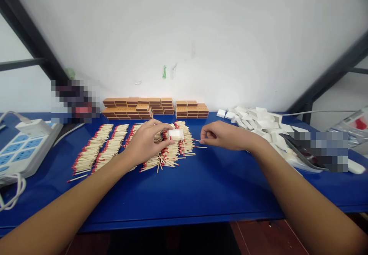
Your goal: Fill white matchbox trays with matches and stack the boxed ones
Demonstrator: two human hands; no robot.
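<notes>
My left hand [146, 142] holds a small white matchbox tray [176, 134] between thumb and fingers, just above rows of red-tipped matches [115, 145] laid out on the blue table [201, 186]. My right hand [222, 135] is closed in a pinch, fingertips pressed on a match or two at the right edge of the match rows, a short way right of the tray.
Stacks of orange matchboxes [155, 107] line the wall at the back. A heap of white empty trays [255, 119] lies at the back right. A white power strip [23, 147] with cables sits at the left edge. Blurred patches cover things at left and right.
</notes>
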